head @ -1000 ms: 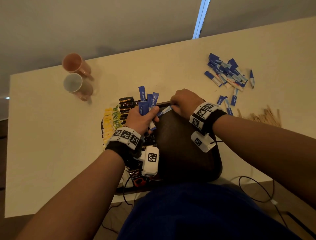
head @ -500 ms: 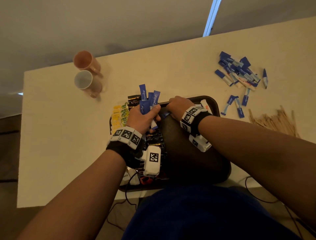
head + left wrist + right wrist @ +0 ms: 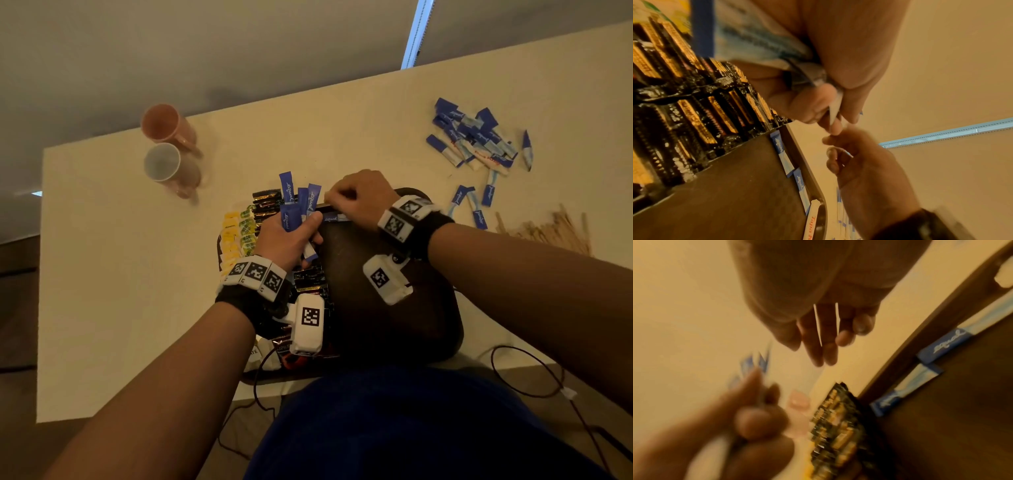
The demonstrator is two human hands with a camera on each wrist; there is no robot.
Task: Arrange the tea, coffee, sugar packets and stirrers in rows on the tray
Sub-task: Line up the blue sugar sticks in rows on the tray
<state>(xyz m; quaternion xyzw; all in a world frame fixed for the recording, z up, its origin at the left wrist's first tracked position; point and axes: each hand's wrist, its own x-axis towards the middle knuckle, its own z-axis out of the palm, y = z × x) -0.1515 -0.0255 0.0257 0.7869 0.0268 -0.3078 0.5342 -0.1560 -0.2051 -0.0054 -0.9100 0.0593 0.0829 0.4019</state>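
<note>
We see a dark brown tray (image 3: 394,308) low in the middle of the head view, sitting on a pale table (image 3: 120,274). Down its left side run rows of small packets: yellow and green tea packets (image 3: 236,233) on the outside, then shiny black and gold coffee packets (image 3: 310,279) next to them.

The left hand (image 3: 291,236) is curled tight around a bunch of sugar packets (image 3: 296,205). They are long, thin sticks, dark blue at the top with curly white writing and pale at the bottom. They fan up out of the fist, just left of the middle of the frame.

The right hand (image 3: 363,200) is over the far edge of the tray, fingers bent. In the right wrist view, thin white edges show between its fingers (image 3: 826,337), but it is too blurry for us to tell what they are.

Two blue sugar sticks (image 3: 791,170) lie end to end along the far edge inside the tray.

In the upper right of the head view there is a loose pile of blue sugar packets (image 3: 476,140). Below it, at the right edge, lie light wooden stirrers (image 3: 551,229). Two pink mugs (image 3: 168,147) stand in the upper left.
</note>
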